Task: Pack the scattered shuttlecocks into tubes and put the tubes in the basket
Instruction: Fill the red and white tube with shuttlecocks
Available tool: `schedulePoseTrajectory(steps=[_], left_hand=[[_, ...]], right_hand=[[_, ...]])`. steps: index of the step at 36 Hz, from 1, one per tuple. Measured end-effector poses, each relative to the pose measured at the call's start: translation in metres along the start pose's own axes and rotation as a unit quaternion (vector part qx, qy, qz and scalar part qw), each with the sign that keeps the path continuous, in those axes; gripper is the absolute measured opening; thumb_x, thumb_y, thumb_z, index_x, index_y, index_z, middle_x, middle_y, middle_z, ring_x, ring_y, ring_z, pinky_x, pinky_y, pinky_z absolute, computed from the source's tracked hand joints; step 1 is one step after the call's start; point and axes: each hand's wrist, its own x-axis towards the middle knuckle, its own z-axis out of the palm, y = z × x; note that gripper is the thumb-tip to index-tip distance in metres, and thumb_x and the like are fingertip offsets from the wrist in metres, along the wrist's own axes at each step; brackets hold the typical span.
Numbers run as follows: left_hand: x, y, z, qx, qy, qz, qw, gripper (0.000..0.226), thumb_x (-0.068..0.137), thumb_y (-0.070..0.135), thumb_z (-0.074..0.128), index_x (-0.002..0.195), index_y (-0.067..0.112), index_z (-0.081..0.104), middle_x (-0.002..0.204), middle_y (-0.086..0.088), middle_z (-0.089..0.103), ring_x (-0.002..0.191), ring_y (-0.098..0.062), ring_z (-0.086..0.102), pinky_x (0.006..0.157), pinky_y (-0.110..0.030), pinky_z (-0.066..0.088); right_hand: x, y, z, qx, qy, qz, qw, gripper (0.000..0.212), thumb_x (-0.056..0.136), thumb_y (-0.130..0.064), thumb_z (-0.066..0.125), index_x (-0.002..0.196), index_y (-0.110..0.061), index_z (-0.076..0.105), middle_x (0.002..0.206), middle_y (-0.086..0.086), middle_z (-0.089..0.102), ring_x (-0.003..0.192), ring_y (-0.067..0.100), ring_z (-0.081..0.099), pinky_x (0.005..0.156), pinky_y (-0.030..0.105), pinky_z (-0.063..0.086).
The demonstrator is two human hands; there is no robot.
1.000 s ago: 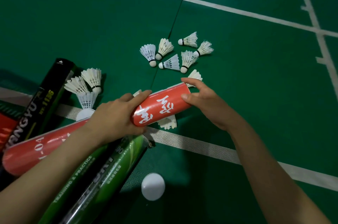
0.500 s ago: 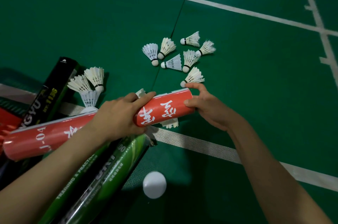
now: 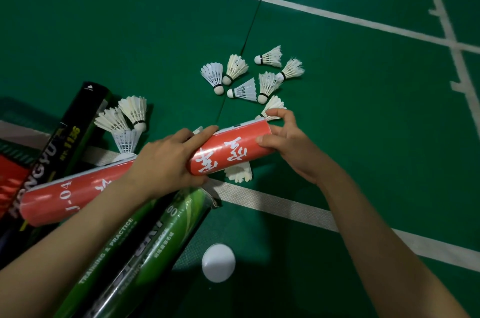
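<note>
My left hand (image 3: 166, 161) grips a long red tube (image 3: 233, 151) around its middle and holds it just above the green floor. My right hand (image 3: 293, 146) is at the tube's right end, thumb on the tube wall, fingers curled over a white shuttlecock (image 3: 274, 104) lying at the mouth. Several more shuttlecocks (image 3: 244, 89) lie scattered just beyond. Three others (image 3: 130, 115) stand bunched at the left. One shuttlecock (image 3: 240, 172) shows partly under the tube.
A green tube (image 3: 155, 239) lies under my left forearm, and a black tube (image 3: 70, 123) lies at the left. A white round cap (image 3: 218, 262) rests on the floor near me. White court lines (image 3: 285, 208) cross the floor. Dark green mesh (image 3: 15, 115) shows at the left edge.
The red tube's right end has moved away from me toward the nearest shuttlecock. My right hand's fingers have shifted from the tube's end onto that shuttlecock. My left hand's grip is unchanged.
</note>
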Motion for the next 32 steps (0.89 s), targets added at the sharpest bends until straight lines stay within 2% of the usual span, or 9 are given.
schedulePoseTrajectory(steps=[6, 11, 13, 16, 19, 21, 24, 29, 32], left_hand=[[0.001, -0.012, -0.008, -0.126, 0.005, -0.020, 0.992, 0.101, 0.060, 0.073, 0.057, 0.143, 0.048, 0.006, 0.127, 0.006, 0.050, 0.095, -0.015, 0.057, 0.077, -0.032, 0.051], [0.001, -0.016, -0.015, -0.155, 0.023, 0.000, 0.988, 0.096, 0.057, 0.076, 0.050, 0.140, 0.044, 0.014, 0.124, 0.007, 0.054, 0.090, -0.014, 0.059, 0.075, -0.030, 0.052], [-0.001, -0.018, -0.016, -0.167, 0.038, 0.007, 0.985, 0.094, 0.056, 0.073, 0.053, 0.138, 0.044, 0.017, 0.119, 0.009, 0.054, 0.089, -0.014, 0.059, 0.074, -0.026, 0.049], [-0.006, -0.023, -0.018, -0.183, 0.044, 0.014, 0.982, 0.094, 0.055, 0.071, 0.056, 0.137, 0.044, 0.018, 0.113, 0.014, 0.049, 0.085, -0.011, 0.058, 0.071, -0.020, 0.045], [-0.009, -0.028, -0.019, -0.194, 0.046, 0.026, 0.980, 0.092, 0.056, 0.069, 0.058, 0.136, 0.047, 0.020, 0.114, 0.018, 0.048, 0.085, -0.005, 0.056, 0.071, -0.011, 0.039], [-0.009, -0.029, -0.021, -0.201, 0.045, 0.032, 0.978, 0.088, 0.056, 0.067, 0.060, 0.133, 0.056, 0.018, 0.115, 0.020, 0.048, 0.086, -0.001, 0.055, 0.073, -0.008, 0.038], [-0.009, -0.030, -0.022, -0.196, 0.041, 0.040, 0.979, 0.090, 0.058, 0.067, 0.061, 0.136, 0.050, 0.021, 0.117, 0.019, 0.049, 0.089, -0.001, 0.057, 0.075, -0.006, 0.038], [-0.008, -0.030, -0.021, -0.194, 0.058, 0.044, 0.978, 0.090, 0.059, 0.066, 0.061, 0.137, 0.046, 0.021, 0.116, 0.021, 0.048, 0.087, -0.002, 0.057, 0.075, -0.005, 0.037], [-0.007, -0.030, -0.020, -0.185, 0.068, 0.037, 0.980, 0.091, 0.059, 0.067, 0.060, 0.138, 0.045, 0.021, 0.118, 0.020, 0.047, 0.088, -0.003, 0.056, 0.075, -0.006, 0.036]], right_hand=[[-0.009, 0.003, 0.012, -0.141, 0.099, -0.144, 0.975, 0.044, 0.088, -0.020, 0.065, 0.122, -0.037, 0.043, 0.106, -0.005, 0.069, 0.101, 0.004, 0.063, 0.091, 0.027, 0.048], [-0.011, 0.002, 0.027, -0.055, 0.191, -0.212, 0.957, 0.040, 0.077, -0.013, 0.076, 0.102, -0.031, 0.052, 0.100, -0.003, 0.069, 0.102, 0.013, 0.064, 0.099, 0.040, 0.048], [-0.014, -0.001, 0.031, -0.063, 0.207, -0.224, 0.950, 0.041, 0.073, -0.015, 0.080, 0.104, -0.024, 0.054, 0.095, -0.016, 0.069, 0.100, 0.005, 0.063, 0.099, 0.034, 0.046], [-0.019, -0.010, 0.035, -0.115, 0.207, -0.219, 0.946, 0.041, 0.069, -0.019, 0.081, 0.103, -0.010, 0.059, 0.090, -0.042, 0.059, 0.100, -0.009, 0.056, 0.096, 0.024, 0.042], [-0.023, -0.013, 0.037, -0.124, 0.174, -0.216, 0.953, 0.040, 0.070, -0.020, 0.081, 0.100, -0.023, 0.055, 0.085, -0.034, 0.065, 0.104, -0.002, 0.059, 0.097, 0.029, 0.044], [-0.023, -0.013, 0.038, -0.129, 0.161, -0.219, 0.954, 0.036, 0.072, -0.019, 0.080, 0.101, -0.015, 0.059, 0.087, -0.040, 0.061, 0.099, -0.011, 0.057, 0.093, 0.022, 0.044], [-0.024, -0.015, 0.039, -0.135, 0.149, -0.219, 0.955, 0.037, 0.074, -0.019, 0.077, 0.104, -0.002, 0.062, 0.093, -0.049, 0.053, 0.099, -0.016, 0.054, 0.095, 0.032, 0.048], [-0.021, -0.016, 0.036, -0.113, 0.144, -0.210, 0.961, 0.039, 0.075, -0.020, 0.078, 0.102, -0.034, 0.053, 0.090, -0.021, 0.071, 0.101, 0.003, 0.063, 0.094, 0.042, 0.049], [-0.019, -0.020, 0.029, -0.124, 0.141, -0.225, 0.956, 0.033, 0.078, -0.020, 0.076, 0.098, -0.037, 0.055, 0.093, -0.014, 0.071, 0.097, 0.007, 0.064, 0.093, 0.043, 0.050]])
